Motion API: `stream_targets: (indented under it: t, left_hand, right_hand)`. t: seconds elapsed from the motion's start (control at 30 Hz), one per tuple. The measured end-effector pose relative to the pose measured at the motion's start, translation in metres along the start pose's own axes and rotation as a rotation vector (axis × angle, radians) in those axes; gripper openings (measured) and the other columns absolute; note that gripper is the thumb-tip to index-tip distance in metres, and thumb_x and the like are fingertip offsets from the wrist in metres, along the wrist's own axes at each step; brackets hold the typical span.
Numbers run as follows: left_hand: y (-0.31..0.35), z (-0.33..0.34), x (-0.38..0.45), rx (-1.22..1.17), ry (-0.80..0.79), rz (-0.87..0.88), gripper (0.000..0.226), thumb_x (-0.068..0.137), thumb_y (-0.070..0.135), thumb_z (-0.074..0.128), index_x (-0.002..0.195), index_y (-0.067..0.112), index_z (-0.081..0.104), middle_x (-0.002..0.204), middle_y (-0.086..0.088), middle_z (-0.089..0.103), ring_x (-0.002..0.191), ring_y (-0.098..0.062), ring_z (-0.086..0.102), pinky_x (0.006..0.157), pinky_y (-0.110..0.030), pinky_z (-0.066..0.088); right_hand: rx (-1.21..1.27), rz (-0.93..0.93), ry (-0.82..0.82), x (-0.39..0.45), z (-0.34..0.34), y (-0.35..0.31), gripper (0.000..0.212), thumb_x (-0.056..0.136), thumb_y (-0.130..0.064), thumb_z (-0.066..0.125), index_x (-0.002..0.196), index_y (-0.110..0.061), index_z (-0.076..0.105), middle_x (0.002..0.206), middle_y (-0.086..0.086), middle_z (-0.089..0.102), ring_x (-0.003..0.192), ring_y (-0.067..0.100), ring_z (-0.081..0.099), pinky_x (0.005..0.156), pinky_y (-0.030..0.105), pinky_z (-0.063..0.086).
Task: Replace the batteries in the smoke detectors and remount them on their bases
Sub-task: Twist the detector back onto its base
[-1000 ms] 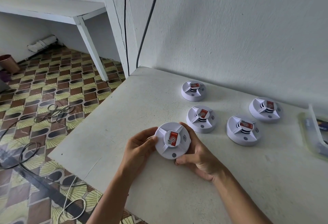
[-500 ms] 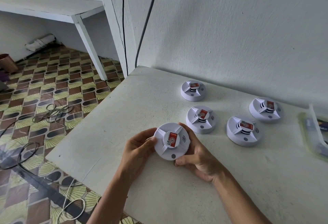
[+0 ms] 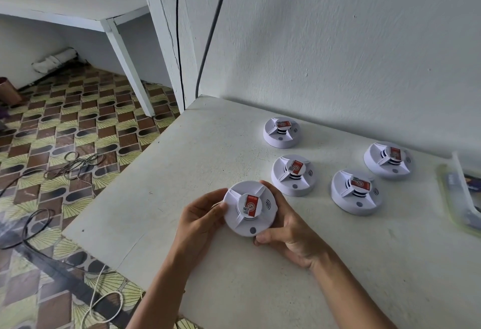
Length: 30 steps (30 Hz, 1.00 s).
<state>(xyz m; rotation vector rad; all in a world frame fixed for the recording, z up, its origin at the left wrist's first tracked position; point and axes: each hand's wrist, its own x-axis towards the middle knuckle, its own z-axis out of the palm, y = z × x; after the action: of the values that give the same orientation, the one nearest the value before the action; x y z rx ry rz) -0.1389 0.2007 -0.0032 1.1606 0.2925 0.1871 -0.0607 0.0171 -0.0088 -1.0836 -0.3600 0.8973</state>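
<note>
Nearest: left hand (image 3: pixel 200 218) and right hand (image 3: pixel 289 237) both closed round one detector (image 3: pixel 249 208), fingers curled on its rim from either side, face up with the red label showing, held low over the counter (image 3: pixel 156 198), whether touching it not clear; looks like the grip for twisting the head off its base, so probably the opening step on the first unit; no seam open, no battery bay showing.

Further back on the counter: four more detectors, one just beyond the held one (image 3: pixel 293 175), one to its right (image 3: pixel 356 192), two nearer the wall (image 3: pixel 282 132) (image 3: pixel 389 159); all face up, whole and apparently unopened; no loose bases, no spent cells lying about.

Far right edge: a clear pack (image 3: pixel 460 193), perhaps the fresh batteries, contents too blurred to say, whether sealed impossible to tell.

Judged overall: barely begun; opening, swapping and remounting seemingly left for all five.
</note>
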Motion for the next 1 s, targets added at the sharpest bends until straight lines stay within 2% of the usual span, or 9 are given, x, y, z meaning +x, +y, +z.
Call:
stream_targets:
  t: [0.6, 1.0]
  left_hand:
    - [0.0017, 0.0000, -0.0005, 0.001, 0.013, 0.000, 0.061, 0.067, 0.039, 0.086, 0.115, 0.004, 0.070, 0.117, -0.026, 0.067, 0.110, -0.043, 0.062, 0.102, -0.066, 0.040]
    - [0.0004, 0.0008, 0.0020, -0.067, 0.018, -0.015, 0.065, 0.062, 0.037, 0.089, 0.112, 0.001, 0.070, 0.116, -0.029, 0.066, 0.107, -0.041, 0.064, 0.095, -0.057, 0.048]
  right_hand:
    - [0.015, 0.006, -0.006, 0.0007, -0.0002, -0.0011, 0.098, 0.063, 0.020, 0.062, 0.143, -0.030, 0.035, 0.129, 0.008, 0.055, 0.104, 0.023, 0.058, 0.068, 0.035, 0.054]
    - [0.019, 0.011, 0.012, -0.0001, 0.0008, -0.0028, 0.097, 0.063, 0.020, 0.062, 0.142, -0.030, 0.037, 0.126, 0.005, 0.058, 0.102, 0.020, 0.059, 0.066, 0.033, 0.055]
